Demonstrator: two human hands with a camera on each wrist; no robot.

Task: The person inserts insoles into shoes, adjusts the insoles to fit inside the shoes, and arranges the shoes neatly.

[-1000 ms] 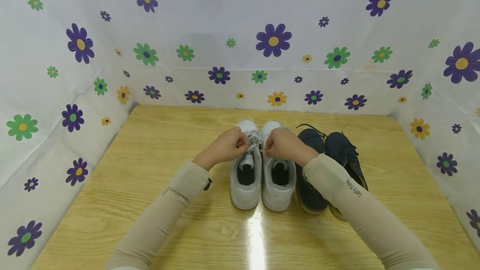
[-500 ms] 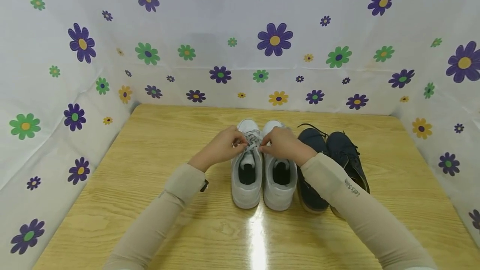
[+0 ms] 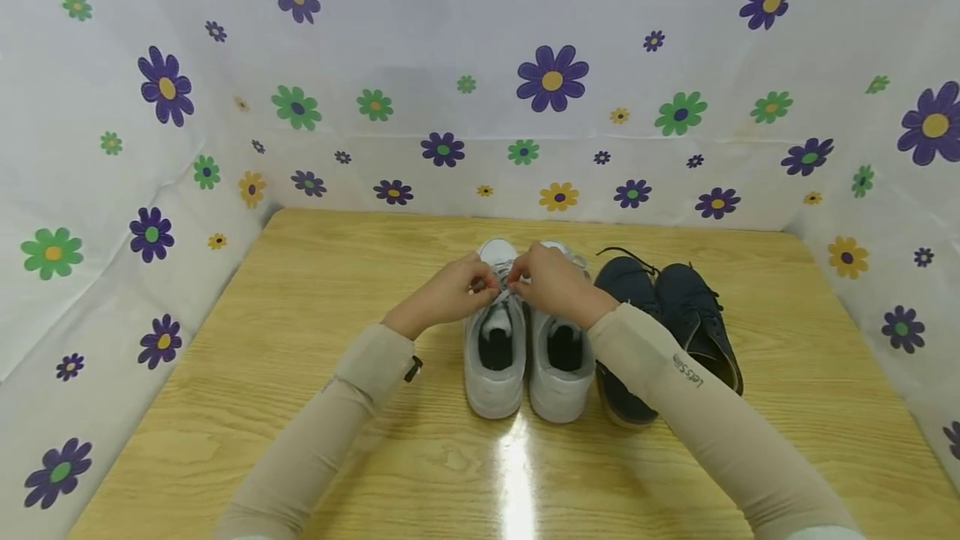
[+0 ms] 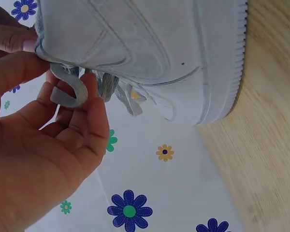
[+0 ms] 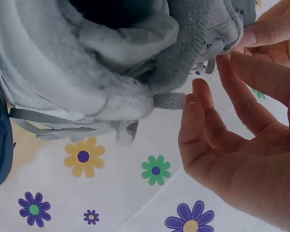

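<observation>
On the wooden table a pair of white sneakers stands with toes pointing away: the left sneaker (image 3: 493,397) and the right sneaker (image 3: 558,401). My left hand (image 3: 448,297) pinches the grey shoelace (image 4: 77,92) of the left sneaker; one end of it curls among the fingers in the left wrist view. From the other side my right hand (image 3: 557,283) reaches over the right sneaker, thumb and forefinger together at the same laces. In the right wrist view a flat lace end (image 5: 169,100) lies by its other fingertips. The knot itself is partly hidden by the fingers.
Close on the right stands a pair of dark navy shoes (image 3: 684,300), partly covered by my right sleeve (image 3: 705,398). One of their laces (image 3: 626,252) sticks out at the toe. A white flowered cloth (image 3: 405,98) hangs behind the wooden table (image 3: 337,265) and at its sides.
My right hand has moved slightly left and away from me, nearer to my left hand over the laces. My left hand keeps its pinch, almost still. The shoes have not moved.
</observation>
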